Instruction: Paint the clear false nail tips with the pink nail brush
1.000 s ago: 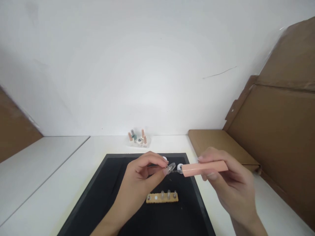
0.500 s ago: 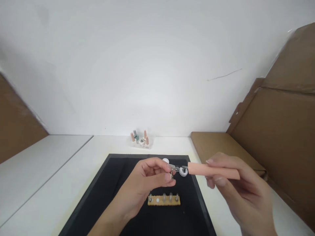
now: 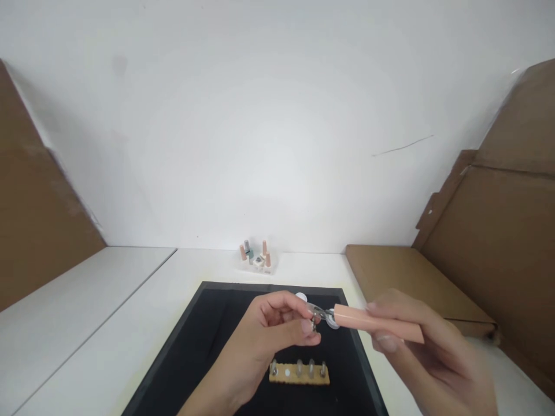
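Observation:
My left hand [image 3: 271, 332] pinches a clear false nail tip [image 3: 319, 312] on a small metal stem between thumb and fingers, above the black mat. In my right hand [image 3: 418, 341] is a nail polish brush with a long peach handle [image 3: 377, 323], gripped from the side. Its dark, thin end points left and meets the nail tip, though I cannot tell exactly where the bristles touch. Below the hands lies a yellowish strip stand [image 3: 297, 379] carrying several clear nail tips upright, with a white round spot where one position has no tip.
A white round pot [image 3: 333, 322] and a white round piece [image 3: 301, 297] lie on the black mat [image 3: 221, 335] behind my hands. Several polish bottles stand in a clear holder [image 3: 272, 267] near the wall. Flat cardboard [image 3: 403, 271] rests at right; cardboard panels rise at both sides.
The brush has tilted, and its end now overlaps the nail tip more closely. The whole view has shifted slightly, so everything sits lower and further right.

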{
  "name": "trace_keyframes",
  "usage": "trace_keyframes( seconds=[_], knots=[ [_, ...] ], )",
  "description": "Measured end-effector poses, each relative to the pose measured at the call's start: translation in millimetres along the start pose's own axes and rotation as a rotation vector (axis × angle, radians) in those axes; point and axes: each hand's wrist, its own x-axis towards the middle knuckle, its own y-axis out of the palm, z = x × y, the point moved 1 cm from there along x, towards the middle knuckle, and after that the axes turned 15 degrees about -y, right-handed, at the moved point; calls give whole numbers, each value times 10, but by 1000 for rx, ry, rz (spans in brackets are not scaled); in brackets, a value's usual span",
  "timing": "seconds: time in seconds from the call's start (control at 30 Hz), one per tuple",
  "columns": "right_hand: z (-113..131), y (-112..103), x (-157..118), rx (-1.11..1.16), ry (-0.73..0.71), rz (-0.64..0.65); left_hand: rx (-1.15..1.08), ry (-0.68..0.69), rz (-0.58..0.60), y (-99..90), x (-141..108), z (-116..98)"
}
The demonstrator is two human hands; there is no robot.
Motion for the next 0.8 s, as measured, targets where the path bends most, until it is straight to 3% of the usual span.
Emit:
trace_keyframes(
  seconds=[0.33,0.8],
  knots=[
    [120,-24,58,-3,-52,-34,-11,3,-4,28,-115,-56],
    [123,-1,35,51,-18,-29,-2,15,2,12,-103,-32]
  ],
)
